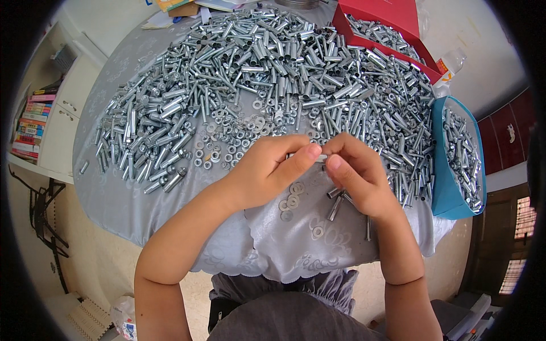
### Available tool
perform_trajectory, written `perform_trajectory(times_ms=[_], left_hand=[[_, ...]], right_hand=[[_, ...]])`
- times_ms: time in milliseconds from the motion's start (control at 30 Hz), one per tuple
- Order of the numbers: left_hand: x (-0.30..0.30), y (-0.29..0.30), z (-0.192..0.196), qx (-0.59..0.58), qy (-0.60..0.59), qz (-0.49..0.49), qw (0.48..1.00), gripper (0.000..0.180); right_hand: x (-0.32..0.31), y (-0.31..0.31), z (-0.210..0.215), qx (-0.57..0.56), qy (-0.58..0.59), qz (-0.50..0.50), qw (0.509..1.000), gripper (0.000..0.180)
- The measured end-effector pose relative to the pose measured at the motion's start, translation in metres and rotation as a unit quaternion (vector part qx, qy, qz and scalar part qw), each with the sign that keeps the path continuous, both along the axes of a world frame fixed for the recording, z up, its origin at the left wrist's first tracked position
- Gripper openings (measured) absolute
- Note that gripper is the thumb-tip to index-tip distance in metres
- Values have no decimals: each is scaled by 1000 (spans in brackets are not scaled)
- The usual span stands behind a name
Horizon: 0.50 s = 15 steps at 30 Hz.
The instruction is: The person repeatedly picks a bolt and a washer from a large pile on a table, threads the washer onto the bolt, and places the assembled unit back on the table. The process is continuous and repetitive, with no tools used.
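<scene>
My left hand (267, 167) and my right hand (364, 179) meet over the front middle of the table, thumbs and forefingers pinched close together. Between the fingertips shows a slim silver metal piece (322, 158), mostly covered, so whether it is a bolt or a sleeve cannot be told. Below my left hand, several flat washers (292, 202) lie on the cloth, with a lone washer (318, 232) closer to the edge. Under my right hand rest a few metal sleeves (335, 208) and an upright-lying bolt (368, 228). Loose nuts (230, 149) are spread just beyond my left hand.
A broad heap of bolts and sleeves (267, 51) covers the far table. Assembled anchor bolts (162, 148) lie at left. A red box (387, 45) and a teal bin (455, 213), both holding metal parts, stand at right near a plastic bottle (452, 62). Grey tablecloth (222, 244) hangs over the edge.
</scene>
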<state>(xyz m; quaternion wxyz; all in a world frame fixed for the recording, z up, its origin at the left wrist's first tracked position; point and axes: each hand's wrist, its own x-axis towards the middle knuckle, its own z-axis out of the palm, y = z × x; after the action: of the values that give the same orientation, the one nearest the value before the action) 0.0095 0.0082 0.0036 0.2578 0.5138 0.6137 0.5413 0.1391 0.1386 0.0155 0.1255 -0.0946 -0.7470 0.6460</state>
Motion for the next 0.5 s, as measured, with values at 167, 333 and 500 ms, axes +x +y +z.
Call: perform_trajectory(times_ms=[167,333,500], left_hand=[[-1,0,0,-19,18,-8,1000,38],[0,-1,1,-12,12,-4,1000,38],[2,1,0,2,17,-11,1000,37]], right_hand=[[2,2,0,-38,-31,1,999,32],[2,5,4,9,-49,60,997,33],[0,0,-6,-27,-12,-18,999,37]])
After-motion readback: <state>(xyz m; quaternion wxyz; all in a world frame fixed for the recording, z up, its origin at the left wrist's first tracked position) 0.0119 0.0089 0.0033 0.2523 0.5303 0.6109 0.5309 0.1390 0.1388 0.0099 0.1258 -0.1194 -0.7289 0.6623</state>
